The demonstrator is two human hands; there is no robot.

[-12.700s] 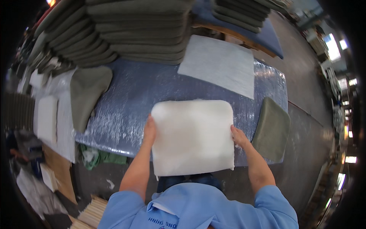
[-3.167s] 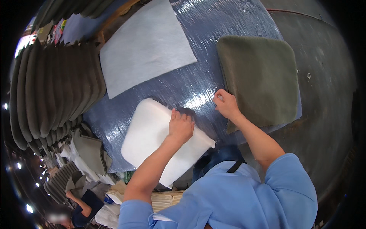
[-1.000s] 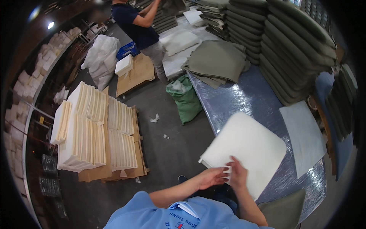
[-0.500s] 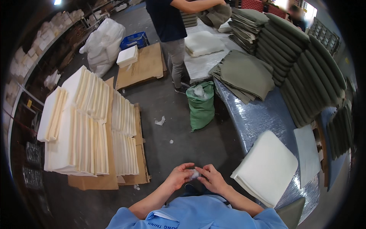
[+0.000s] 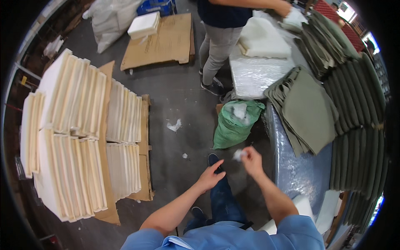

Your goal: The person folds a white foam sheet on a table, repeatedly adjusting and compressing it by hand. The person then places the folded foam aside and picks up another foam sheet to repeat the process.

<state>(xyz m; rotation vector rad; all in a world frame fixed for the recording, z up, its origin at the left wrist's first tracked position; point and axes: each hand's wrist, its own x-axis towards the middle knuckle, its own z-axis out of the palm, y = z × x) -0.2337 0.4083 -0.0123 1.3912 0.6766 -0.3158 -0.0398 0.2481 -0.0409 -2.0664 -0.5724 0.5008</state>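
My right hand pinches a small tuft of white stuffing fibre, held out above the floor just short of a green sack. More white fibre shows in the sack's mouth. My left hand is over my leg with nothing in it, thumb and fingers apart. On the wrapped table to my right, a white foam cushion is partly covered by my right arm.
Stacked white foam pads stand on a pallet at left. Grey-green covers and piled grey-green cushions load the table. A co-worker stands beyond the sack, by a white pad. Fibre scraps lie on the floor.
My hands have come apart. The right one has carried the fibre forward and right toward the green sack; the left has let go of it. My view has shifted, with one foot forward.
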